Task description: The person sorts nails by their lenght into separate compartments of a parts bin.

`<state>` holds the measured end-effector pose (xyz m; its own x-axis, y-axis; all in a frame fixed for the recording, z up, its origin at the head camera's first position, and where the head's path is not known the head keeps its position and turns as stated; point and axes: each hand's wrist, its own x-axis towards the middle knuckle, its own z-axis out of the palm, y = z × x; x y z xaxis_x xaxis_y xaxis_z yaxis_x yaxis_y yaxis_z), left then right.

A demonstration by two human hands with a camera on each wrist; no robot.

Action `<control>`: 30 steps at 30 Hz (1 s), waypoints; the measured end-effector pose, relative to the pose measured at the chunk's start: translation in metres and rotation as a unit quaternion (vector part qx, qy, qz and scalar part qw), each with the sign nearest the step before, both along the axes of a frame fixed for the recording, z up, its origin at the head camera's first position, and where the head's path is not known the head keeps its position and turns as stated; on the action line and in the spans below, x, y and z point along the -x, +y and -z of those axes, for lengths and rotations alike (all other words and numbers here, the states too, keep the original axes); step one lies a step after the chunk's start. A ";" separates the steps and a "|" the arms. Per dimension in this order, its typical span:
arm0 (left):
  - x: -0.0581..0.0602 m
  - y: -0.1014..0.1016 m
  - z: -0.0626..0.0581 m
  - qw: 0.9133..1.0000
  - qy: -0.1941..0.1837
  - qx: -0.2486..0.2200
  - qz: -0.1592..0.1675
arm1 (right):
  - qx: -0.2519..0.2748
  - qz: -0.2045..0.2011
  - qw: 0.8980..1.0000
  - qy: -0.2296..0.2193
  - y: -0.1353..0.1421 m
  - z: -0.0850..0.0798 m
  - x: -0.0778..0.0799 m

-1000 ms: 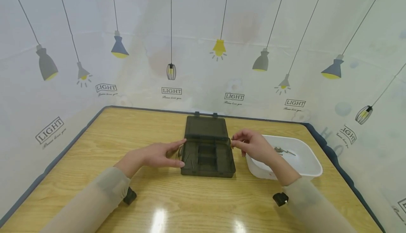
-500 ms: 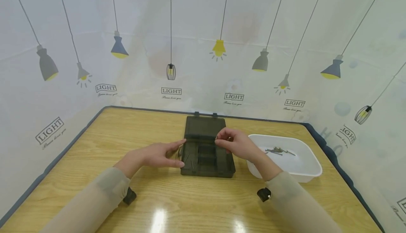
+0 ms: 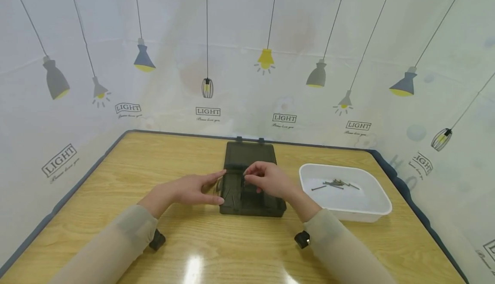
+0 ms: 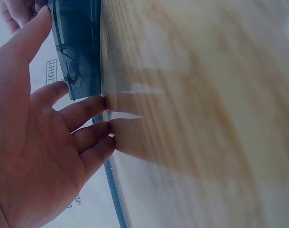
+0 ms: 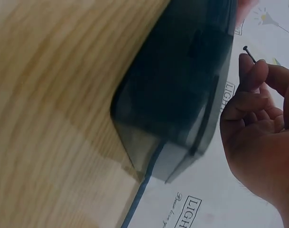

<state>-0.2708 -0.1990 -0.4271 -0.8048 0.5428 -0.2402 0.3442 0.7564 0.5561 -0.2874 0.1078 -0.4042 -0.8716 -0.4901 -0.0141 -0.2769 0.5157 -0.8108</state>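
A dark, see-through plastic box [image 3: 272,204] with compartments lies with its lid [image 3: 250,153] folded back. My left hand [image 3: 189,190] rests at the box's left side, fingers spread, with thumb and forefinger against its edge. Over the box's middle compartments, my right hand [image 3: 267,181] pinches a small nail [image 5: 249,54] between thumb and forefinger; its flat head and part of the shank stick out in the right wrist view. Two thin nails [image 3: 233,200] lie in the left compartment. Seen from the left wrist, the box wall [image 4: 80,52] is beside the thumb and fingertips.
To the right of the box stands a white plastic bin [image 3: 309,196] holding a small heap of nails [image 3: 335,184], gold and grey. Both stand on a wooden table [image 3: 216,245], whose back edge meets a printed wall sheet [image 3: 247,77].
My right hand has moved left with the nail, from the box's right edge to over its middle, uncovering more of the white bin. The left hand has stayed in place.
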 end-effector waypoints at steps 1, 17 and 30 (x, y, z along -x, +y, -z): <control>0.000 0.000 0.000 1.000 0.000 0.000 0.001 | 0.002 -0.004 1.000 -0.004 -0.003 0.001 -0.001; -0.001 0.001 0.000 1.000 0.001 0.003 0.000 | 0.005 -0.010 1.000 -0.011 -0.001 -0.001 -0.010; -0.003 0.000 -0.002 1.000 0.007 0.002 0.005 | 0.015 0.035 0.999 -0.005 0.095 -0.014 0.004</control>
